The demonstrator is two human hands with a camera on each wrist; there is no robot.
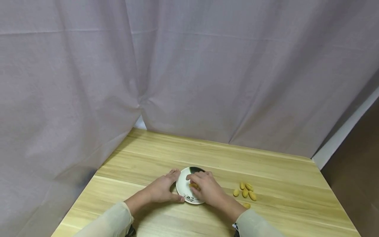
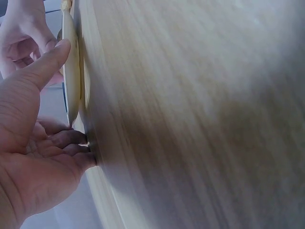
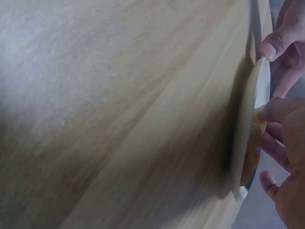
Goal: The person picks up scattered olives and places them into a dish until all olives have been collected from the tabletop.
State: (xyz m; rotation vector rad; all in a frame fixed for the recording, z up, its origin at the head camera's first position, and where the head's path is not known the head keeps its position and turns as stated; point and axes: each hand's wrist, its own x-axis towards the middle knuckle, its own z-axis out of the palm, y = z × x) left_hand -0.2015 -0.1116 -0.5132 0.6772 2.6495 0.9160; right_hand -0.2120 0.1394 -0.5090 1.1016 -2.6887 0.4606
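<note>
A small round white plate [image 1: 182, 187] with a dark green patch and a black floral print lies on the wooden table. My left hand [image 1: 164, 188] holds its left edge, the thumb [image 2: 59, 53] at the near rim and the fingers spread along the far side. Over the plate, my right hand [image 1: 208, 190] pinches a yellow-brown oval nut [image 3: 260, 118] between thumb and fingertips. More brown nuts [image 3: 250, 167] lie on the plate beneath these fingers, mostly hidden from the head view by the hand.
Several yellow oval nuts [image 1: 245, 193] lie loose on the table to the right of the plate. One more nut [image 1: 246, 205] is close to the right forearm. Grey curtains [image 1: 189, 82] hang behind the table [image 1: 278, 174] and along its left side.
</note>
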